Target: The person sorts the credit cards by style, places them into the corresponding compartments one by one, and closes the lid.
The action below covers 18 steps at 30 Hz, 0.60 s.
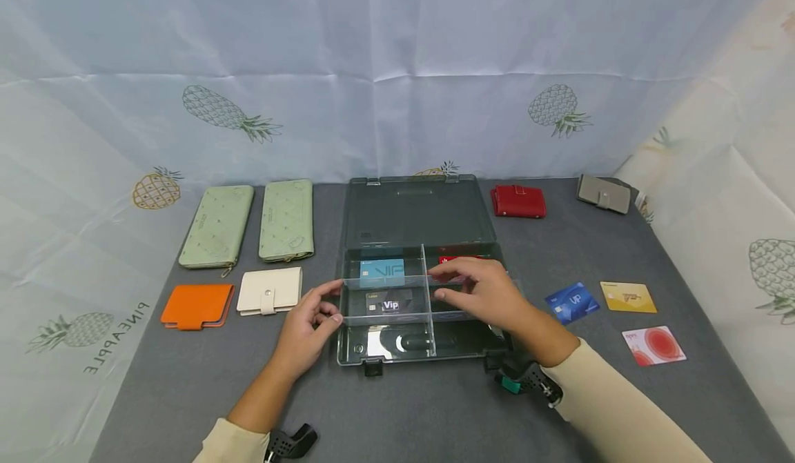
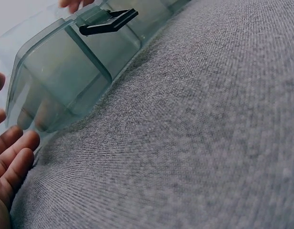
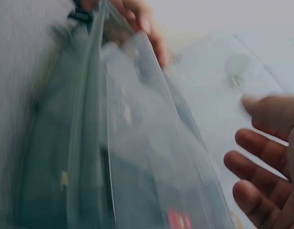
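Note:
An open grey see-through box lies mid-table with its lid folded back. Inside are a light blue VIP card, a black Vip card and a red card. A clear divider insert crosses the compartments. My left hand is at the box's left wall, thumb and forefinger pinching the insert's left end; its fingers lie by the box corner. My right hand hovers over the right compartment, fingers spread loosely, holding nothing, beside the blurred clear insert.
Left of the box lie two green wallets, an orange wallet and a cream one. At the back right are a red wallet and a grey one. Blue, gold and white-red cards lie right.

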Motion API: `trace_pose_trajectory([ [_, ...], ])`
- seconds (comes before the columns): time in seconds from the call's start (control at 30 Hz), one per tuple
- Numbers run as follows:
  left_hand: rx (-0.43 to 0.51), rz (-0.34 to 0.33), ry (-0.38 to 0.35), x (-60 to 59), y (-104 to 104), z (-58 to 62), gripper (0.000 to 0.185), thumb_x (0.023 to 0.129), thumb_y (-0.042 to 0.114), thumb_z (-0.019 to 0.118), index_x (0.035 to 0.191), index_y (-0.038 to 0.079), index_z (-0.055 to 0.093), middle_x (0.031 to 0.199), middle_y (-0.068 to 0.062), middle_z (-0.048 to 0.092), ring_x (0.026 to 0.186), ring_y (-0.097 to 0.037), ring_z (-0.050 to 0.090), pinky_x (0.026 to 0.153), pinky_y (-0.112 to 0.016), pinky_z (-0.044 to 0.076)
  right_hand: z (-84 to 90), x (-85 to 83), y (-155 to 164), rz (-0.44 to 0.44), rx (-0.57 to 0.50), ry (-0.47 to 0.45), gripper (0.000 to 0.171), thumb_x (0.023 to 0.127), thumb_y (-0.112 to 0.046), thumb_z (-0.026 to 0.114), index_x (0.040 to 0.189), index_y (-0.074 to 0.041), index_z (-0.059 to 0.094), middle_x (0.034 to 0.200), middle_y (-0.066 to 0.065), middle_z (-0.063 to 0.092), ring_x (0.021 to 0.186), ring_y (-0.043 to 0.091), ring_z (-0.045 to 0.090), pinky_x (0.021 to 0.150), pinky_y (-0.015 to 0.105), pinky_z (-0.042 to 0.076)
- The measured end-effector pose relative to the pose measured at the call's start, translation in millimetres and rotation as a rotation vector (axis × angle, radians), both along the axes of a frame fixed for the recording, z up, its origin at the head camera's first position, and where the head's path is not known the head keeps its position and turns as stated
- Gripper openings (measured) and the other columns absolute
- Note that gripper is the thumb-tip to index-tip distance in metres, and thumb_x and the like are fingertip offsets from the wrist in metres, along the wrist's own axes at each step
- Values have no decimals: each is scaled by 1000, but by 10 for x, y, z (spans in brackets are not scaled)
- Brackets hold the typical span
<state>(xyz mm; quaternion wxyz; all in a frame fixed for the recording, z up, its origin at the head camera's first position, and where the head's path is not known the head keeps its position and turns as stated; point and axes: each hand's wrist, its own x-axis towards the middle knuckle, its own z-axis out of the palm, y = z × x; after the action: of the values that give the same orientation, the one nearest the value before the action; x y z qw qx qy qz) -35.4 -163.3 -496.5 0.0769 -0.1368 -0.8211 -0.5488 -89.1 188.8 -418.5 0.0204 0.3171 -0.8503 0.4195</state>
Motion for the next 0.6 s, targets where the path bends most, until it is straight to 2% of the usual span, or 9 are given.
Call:
trace_pose_trajectory([
  [0.2, 5, 10, -12, 1, 5, 0, 59, 92, -4, 70, 148, 9, 61, 130, -14, 67, 88, -13, 67, 71, -26, 55, -4, 25, 528, -32, -12, -28, 40, 89, -4, 86, 126, -13, 77, 119, -1, 76, 100, 20, 68, 70, 27, 55],
  [0.43, -11, 16, -28, 7, 4, -2, 59, 92, -4, 70, 149, 10, 61, 131, -14, 66, 89, -13, 67, 72, -26, 55, -100, 132, 1191, -57, -34, -137, 41, 92, 5, 79, 131, -6, 72, 126, 1, 70, 111, 11, 63, 87, 21, 53],
  [0.6, -25, 13, -34, 3, -1, -7, 60, 92, -3, 70, 149, 10, 60, 131, -14, 66, 89, -13, 67, 72, -25, 55, -155, 220, 1645, -133, 39, -213, 41, 95, 1, 77, 134, -7, 70, 130, -8, 68, 118, -1, 59, 97, 13, 45],
])
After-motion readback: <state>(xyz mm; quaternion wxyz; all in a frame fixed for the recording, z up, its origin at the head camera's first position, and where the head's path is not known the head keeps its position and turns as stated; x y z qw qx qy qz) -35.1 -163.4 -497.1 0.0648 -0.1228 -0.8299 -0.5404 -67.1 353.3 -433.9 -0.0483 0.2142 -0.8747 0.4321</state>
